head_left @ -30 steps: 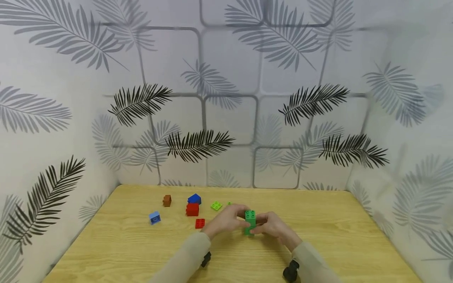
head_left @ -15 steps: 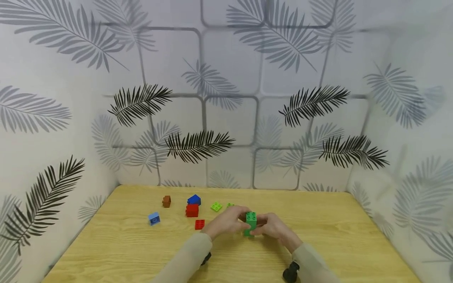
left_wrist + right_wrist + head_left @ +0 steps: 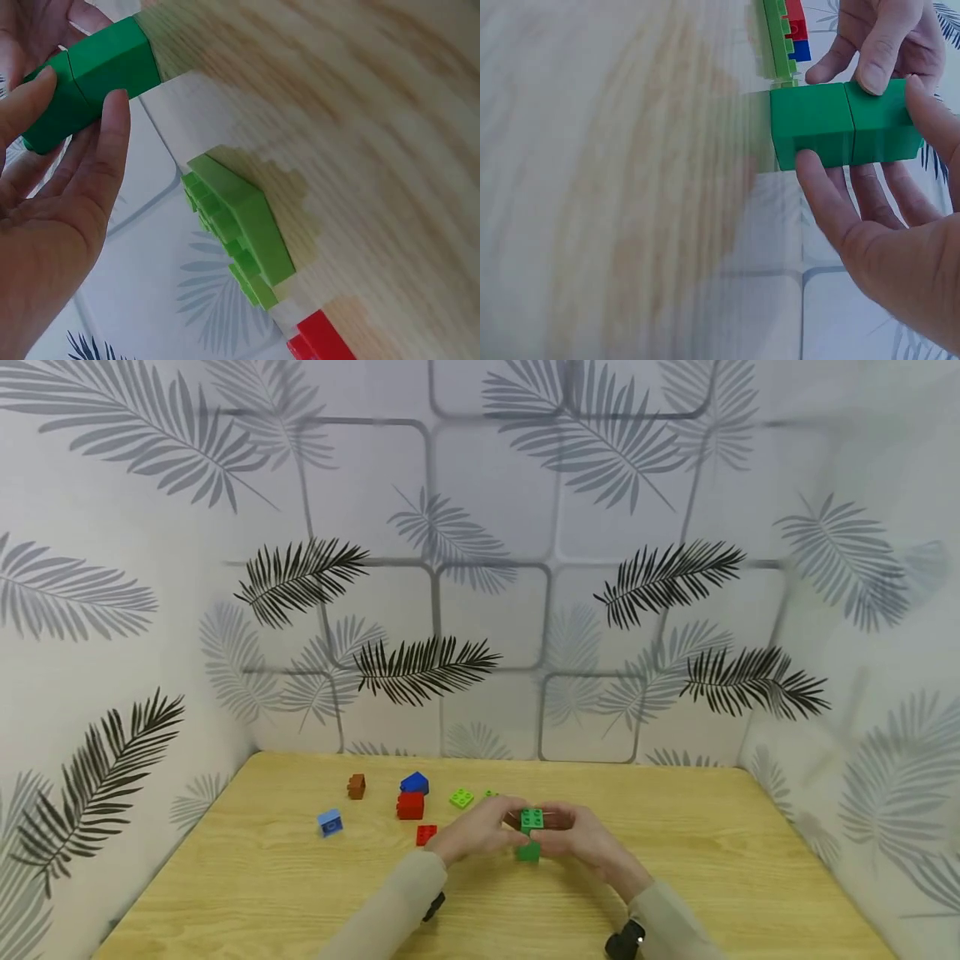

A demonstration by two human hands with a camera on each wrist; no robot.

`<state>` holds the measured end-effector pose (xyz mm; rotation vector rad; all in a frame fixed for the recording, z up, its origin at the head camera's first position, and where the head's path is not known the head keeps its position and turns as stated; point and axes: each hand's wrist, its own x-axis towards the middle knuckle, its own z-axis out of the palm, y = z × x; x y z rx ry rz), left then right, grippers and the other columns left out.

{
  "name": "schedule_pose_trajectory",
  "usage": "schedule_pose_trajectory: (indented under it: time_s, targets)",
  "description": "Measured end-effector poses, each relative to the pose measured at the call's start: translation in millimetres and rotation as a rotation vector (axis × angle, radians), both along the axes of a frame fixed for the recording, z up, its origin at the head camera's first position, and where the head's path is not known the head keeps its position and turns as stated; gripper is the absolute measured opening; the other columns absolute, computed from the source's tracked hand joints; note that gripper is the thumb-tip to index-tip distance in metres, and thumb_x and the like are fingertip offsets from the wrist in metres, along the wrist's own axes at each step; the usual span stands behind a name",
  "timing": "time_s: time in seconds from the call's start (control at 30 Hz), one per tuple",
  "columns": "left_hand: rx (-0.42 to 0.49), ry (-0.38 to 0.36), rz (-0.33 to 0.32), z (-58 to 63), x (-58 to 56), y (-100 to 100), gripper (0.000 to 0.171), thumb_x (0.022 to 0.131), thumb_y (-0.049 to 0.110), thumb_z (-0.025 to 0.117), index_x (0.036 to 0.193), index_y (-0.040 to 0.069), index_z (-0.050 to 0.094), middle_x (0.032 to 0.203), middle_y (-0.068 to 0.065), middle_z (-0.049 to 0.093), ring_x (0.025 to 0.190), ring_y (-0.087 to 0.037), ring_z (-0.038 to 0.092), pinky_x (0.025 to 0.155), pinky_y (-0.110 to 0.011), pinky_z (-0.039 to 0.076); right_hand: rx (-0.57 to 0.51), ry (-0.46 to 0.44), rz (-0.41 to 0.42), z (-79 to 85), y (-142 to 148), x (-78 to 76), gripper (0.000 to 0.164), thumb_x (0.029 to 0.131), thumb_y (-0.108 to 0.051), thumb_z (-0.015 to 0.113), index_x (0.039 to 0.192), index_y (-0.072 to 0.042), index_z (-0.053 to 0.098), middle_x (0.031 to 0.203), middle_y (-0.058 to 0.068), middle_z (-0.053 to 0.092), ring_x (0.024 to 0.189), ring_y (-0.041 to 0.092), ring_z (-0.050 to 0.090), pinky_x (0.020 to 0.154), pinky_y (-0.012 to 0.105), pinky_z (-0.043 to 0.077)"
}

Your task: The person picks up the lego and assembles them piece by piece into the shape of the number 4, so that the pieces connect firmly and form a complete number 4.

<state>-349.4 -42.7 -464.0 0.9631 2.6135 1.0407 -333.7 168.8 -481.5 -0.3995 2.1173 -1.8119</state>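
Note:
Two green toy building blocks (image 3: 529, 847) are joined one atop the other in an upright stack, studs uppermost, with the lower end right at the tabletop. From the left side my left hand (image 3: 487, 828) holds the stack, its thumb on the upper block in the left wrist view, where the green stack (image 3: 97, 79) shows a thin seam. Opposite it, my right hand (image 3: 588, 845) grips the same stack, thumb across its front near the seam. The right wrist view shows fingers of both hands around the green blocks (image 3: 847, 124).
Left of the hands lie a lime plate (image 3: 461, 797), a second lime piece (image 3: 491, 793) partly behind the left hand, a red plate (image 3: 426, 834), a red block (image 3: 410, 806), a blue block (image 3: 415, 783), a brown block (image 3: 356, 786) and a light blue block (image 3: 330, 822).
My right hand has risen slightly along the stack, its thumb now higher on the front. The left hand and the green stack stay nearly in place.

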Motion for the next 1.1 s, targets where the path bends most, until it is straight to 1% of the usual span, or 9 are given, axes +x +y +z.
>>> schedule_pose_trajectory:
  time_s: [0.1, 0.2, 0.33, 0.47, 0.6, 0.7, 0.8, 0.93, 1.1]
  targets:
    - [0.001, -0.003, 0.007, -0.5, 0.7, -0.9, 0.032, 0.090, 0.021, 0.073, 0.121, 0.018, 0.065, 0.107, 0.011, 0.067, 0.100, -0.006, 0.062, 0.091, -0.026, 0.051, -0.023, -0.010, -0.026, 1.8, -2.6, 2.5, 0.063, 0.089, -0.025, 0.074, 0.140, 0.003, 0.048, 0.133, 0.024, 0.055, 0.106, 0.021, 0.064, 0.089, 0.042, 0.056]
    - [0.033, -0.032, 0.011, -1.0, -0.6, -2.1, 0.028, 0.088, 0.019, 0.075, 0.114, 0.019, 0.067, 0.106, 0.010, 0.068, 0.101, -0.007, 0.064, 0.092, -0.027, 0.052, -0.032, -0.003, -0.039, 2.9, -5.2, 3.0, 0.059, 0.090, -0.026, 0.073, 0.137, 0.001, 0.051, 0.132, 0.024, 0.055, 0.105, 0.022, 0.064, 0.089, 0.045, 0.056]
    - [0.103, -0.123, 0.017, -3.8, -1.9, -6.3, 0.023, 0.085, 0.015, 0.077, 0.105, 0.020, 0.069, 0.104, 0.008, 0.070, 0.099, -0.008, 0.066, 0.092, -0.029, 0.052, -0.039, -0.009, -0.050, -0.4, -7.3, 3.2, 0.054, 0.089, -0.024, 0.073, 0.134, 0.000, 0.055, 0.127, 0.019, 0.059, 0.103, 0.021, 0.065, 0.088, 0.044, 0.056]
    - [0.160, -0.180, 0.037, -3.4, -4.3, -14.5, 0.026, 0.085, 0.012, 0.077, 0.110, 0.015, 0.071, 0.107, 0.000, 0.071, 0.100, -0.014, 0.066, 0.092, -0.034, 0.053, -0.061, -0.025, -0.059, -2.7, -7.9, 1.2, 0.052, 0.090, -0.026, 0.073, 0.132, -0.001, 0.056, 0.122, 0.011, 0.063, 0.102, 0.019, 0.065, 0.088, 0.042, 0.057]
    - [0.163, -0.162, 0.062, -1.1, -7.2, -25.8, 0.032, 0.087, 0.010, 0.075, 0.118, 0.005, 0.069, 0.111, -0.009, 0.070, 0.099, -0.018, 0.066, 0.092, -0.038, 0.054, -0.046, -0.020, -0.061, -1.0, -7.4, 0.2, 0.054, 0.090, -0.027, 0.073, 0.133, 0.001, 0.055, 0.122, 0.011, 0.062, 0.104, 0.019, 0.064, 0.088, 0.044, 0.056]
    - [0.152, -0.139, 0.081, -0.9, -8.5, -34.2, 0.032, 0.088, 0.010, 0.073, 0.119, 0.001, 0.068, 0.111, -0.014, 0.070, 0.098, -0.019, 0.067, 0.091, -0.040, 0.054, -0.019, -0.012, -0.063, 0.3, -6.9, 1.2, 0.056, 0.090, -0.029, 0.073, 0.133, 0.001, 0.055, 0.125, 0.014, 0.061, 0.105, 0.020, 0.064, 0.088, 0.045, 0.056]
    - [0.140, -0.114, 0.110, 1.1, -9.4, -42.0, 0.031, 0.087, 0.009, 0.073, 0.117, 0.001, 0.069, 0.111, -0.013, 0.070, 0.098, -0.020, 0.067, 0.090, -0.040, 0.054, -0.003, -0.009, -0.068, 2.0, -6.8, 1.9, 0.056, 0.090, -0.030, 0.072, 0.133, 0.001, 0.054, 0.128, 0.016, 0.059, 0.106, 0.020, 0.063, 0.088, 0.045, 0.056]
    - [0.087, -0.065, 0.135, 4.0, -10.7, -49.3, 0.029, 0.085, 0.008, 0.076, 0.113, 0.002, 0.070, 0.109, -0.011, 0.071, 0.097, -0.022, 0.067, 0.089, -0.041, 0.055, -0.001, -0.015, -0.075, 3.5, -7.0, 2.4, 0.056, 0.091, -0.029, 0.071, 0.134, 0.001, 0.053, 0.131, 0.017, 0.057, 0.107, 0.020, 0.062, 0.090, 0.044, 0.056]
    - [0.031, -0.030, 0.156, 1.9, -11.8, -54.4, 0.027, 0.083, 0.007, 0.078, 0.108, 0.002, 0.070, 0.107, -0.010, 0.071, 0.096, -0.026, 0.066, 0.087, -0.041, 0.055, -0.006, -0.027, -0.080, 4.0, -7.7, 3.4, 0.056, 0.091, -0.027, 0.071, 0.134, 0.001, 0.052, 0.131, 0.018, 0.056, 0.105, 0.019, 0.063, 0.089, 0.043, 0.056]
